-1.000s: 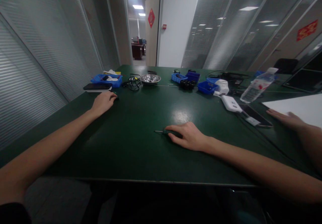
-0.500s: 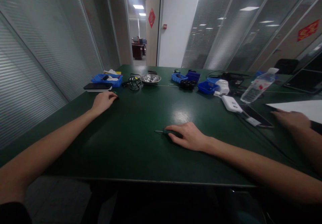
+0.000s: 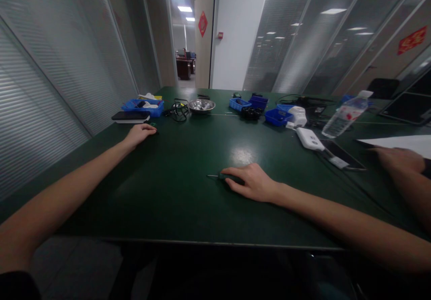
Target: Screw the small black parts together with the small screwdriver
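On the green table lies a small screwdriver [image 3: 213, 176], its thin metal shaft pointing left. My right hand [image 3: 251, 182] rests on the tabletop with thumb and fingers closed around its dark handle, which is mostly covered. Farther off at the left, my left hand [image 3: 139, 134] reaches out with fingers pressed together at the table surface. A small dark thing with a bit of green [image 3: 153, 125] shows at those fingertips; its kind cannot be made out. Just behind that hand sits a black-and-white flat box [image 3: 130, 117].
A blue basket [image 3: 158, 110], coiled cables [image 3: 180, 110] and a metal bowl [image 3: 202, 106] stand along the back. Blue trays [image 3: 278, 117], a white device [image 3: 309, 139] and a tilted-looking water bottle [image 3: 347, 115] are to the right. Another person's hand [image 3: 402, 163] touches white paper.
My left hand has shifted slightly down, and more of the green bit shows behind its fingers. My right hand and the screwdriver stay put. The other person's hand has moved a little right.
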A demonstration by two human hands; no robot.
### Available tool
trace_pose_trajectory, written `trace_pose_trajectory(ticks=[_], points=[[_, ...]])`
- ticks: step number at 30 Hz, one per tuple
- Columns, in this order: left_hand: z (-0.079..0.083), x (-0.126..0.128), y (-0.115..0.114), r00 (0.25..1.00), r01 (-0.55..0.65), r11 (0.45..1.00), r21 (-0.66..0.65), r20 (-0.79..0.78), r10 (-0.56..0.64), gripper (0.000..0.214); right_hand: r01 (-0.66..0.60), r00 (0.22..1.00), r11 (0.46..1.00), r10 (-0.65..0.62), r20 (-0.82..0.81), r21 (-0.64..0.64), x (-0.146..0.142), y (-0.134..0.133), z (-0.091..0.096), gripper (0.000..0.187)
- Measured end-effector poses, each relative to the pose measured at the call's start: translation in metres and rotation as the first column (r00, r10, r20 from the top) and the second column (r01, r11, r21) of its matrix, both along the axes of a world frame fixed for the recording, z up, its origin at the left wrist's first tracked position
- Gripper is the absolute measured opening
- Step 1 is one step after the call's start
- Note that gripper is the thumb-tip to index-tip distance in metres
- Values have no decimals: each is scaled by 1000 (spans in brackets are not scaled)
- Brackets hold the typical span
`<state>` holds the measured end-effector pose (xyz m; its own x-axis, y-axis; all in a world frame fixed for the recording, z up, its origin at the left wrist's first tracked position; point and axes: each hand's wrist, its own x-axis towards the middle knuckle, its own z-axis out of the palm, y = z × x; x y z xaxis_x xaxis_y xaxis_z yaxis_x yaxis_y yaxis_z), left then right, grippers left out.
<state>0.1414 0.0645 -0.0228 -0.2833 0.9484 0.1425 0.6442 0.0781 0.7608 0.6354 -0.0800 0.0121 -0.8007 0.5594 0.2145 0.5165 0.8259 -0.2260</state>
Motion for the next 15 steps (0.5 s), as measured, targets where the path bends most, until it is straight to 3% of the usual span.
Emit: trace_pose_trajectory(ticks=[8, 15], points=[[7, -1, -2, 998, 36, 999, -25, 59, -34, 31, -13, 1000, 1000, 13, -23, -12, 0, 0, 0, 39], [-1, 0, -4, 1000, 8, 999, 54, 25, -10, 44, -2, 1000, 1000, 2, -8, 9, 0, -1, 0, 39]])
